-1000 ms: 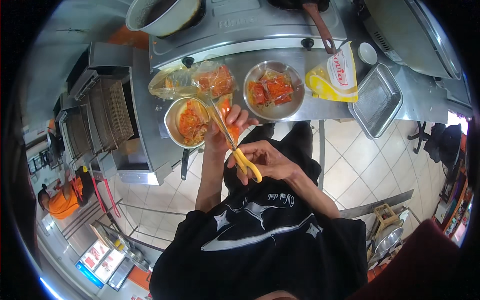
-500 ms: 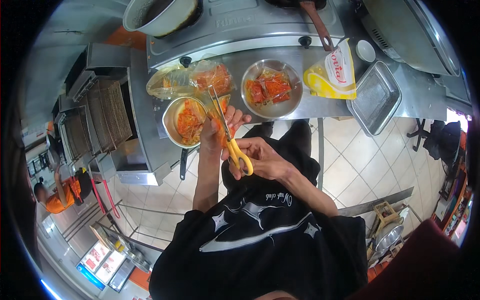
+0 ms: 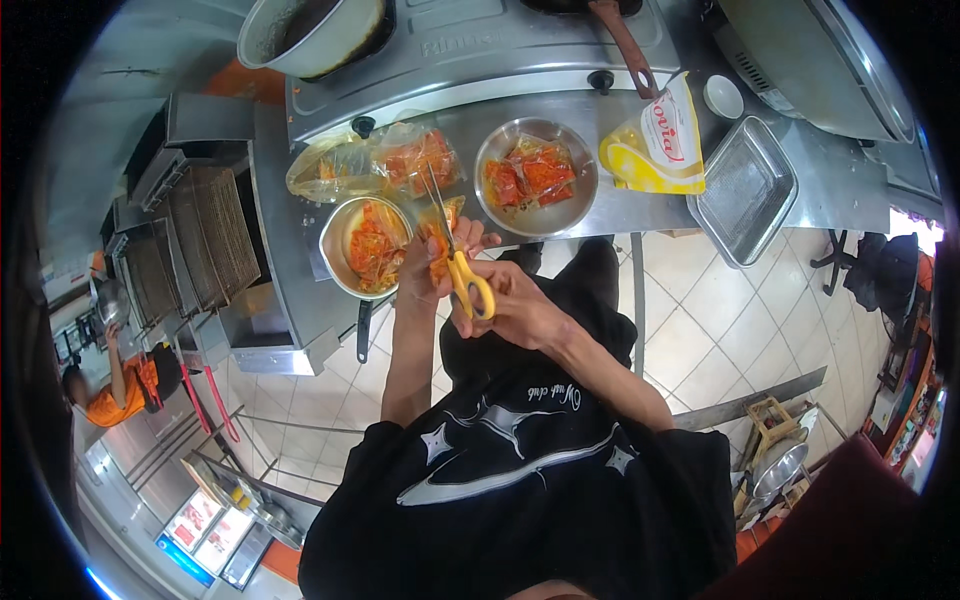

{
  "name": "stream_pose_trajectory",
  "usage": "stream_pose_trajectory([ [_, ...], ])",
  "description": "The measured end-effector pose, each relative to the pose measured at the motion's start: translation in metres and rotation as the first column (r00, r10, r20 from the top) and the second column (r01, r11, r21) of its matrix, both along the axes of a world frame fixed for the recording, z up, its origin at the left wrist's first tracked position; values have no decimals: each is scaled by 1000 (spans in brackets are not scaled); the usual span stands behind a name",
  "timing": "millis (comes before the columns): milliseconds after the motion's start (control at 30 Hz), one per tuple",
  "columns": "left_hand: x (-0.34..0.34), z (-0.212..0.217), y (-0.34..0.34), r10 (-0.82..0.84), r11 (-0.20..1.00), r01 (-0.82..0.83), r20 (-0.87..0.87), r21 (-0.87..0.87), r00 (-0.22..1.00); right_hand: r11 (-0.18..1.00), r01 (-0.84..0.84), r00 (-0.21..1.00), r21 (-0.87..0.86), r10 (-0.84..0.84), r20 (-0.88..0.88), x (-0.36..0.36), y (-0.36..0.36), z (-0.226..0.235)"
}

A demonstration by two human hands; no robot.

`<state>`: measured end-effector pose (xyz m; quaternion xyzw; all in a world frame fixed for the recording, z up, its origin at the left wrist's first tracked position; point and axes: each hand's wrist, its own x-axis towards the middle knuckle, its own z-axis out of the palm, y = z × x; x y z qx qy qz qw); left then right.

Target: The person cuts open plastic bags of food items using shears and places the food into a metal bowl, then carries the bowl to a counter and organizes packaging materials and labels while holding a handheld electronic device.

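Note:
My right hand (image 3: 518, 308) grips a pair of yellow-handled scissors (image 3: 472, 292), whose long metal blades point up and away from me. In my left hand (image 3: 420, 283) is a small clear packet (image 3: 438, 238) with orange contents, pinched in the fingers. The blades lie across or beside this packet; whether they cut into it cannot be made out. Just left of my left hand stands a saucepan (image 3: 328, 238) holding orange, shredded-looking food and clear film. Farther right, a steel bowl (image 3: 590, 190) holds several orange-red packets. Behind the saucepan lies a clear plastic bag (image 3: 325, 168) with orange packets inside.
Along the counter's right side are a yellow-and-white pouch (image 3: 652, 140), a small white bowl (image 3: 724, 97) and a mesh-bottomed metal tray (image 3: 745, 190). A stove (image 3: 450, 55) carries a large pot (image 3: 315, 40) and a brown-handled pan (image 3: 625, 45). Fryer baskets (image 3: 212, 230) stand left; a person in orange (image 3: 120, 395) is beyond.
The scissors have swung more upright, with their handles slightly up and to the left. Both hands keep their hold. The whole view has shifted a little.

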<state>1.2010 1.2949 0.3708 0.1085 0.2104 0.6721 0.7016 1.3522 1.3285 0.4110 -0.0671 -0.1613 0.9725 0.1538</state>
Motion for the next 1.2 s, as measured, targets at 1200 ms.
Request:
stream_pose_trajectory([
  [1200,17,-74,97,-80,951,282,-984,-123,-158,880,437,899,188,-420,-121,83,62,19],
])
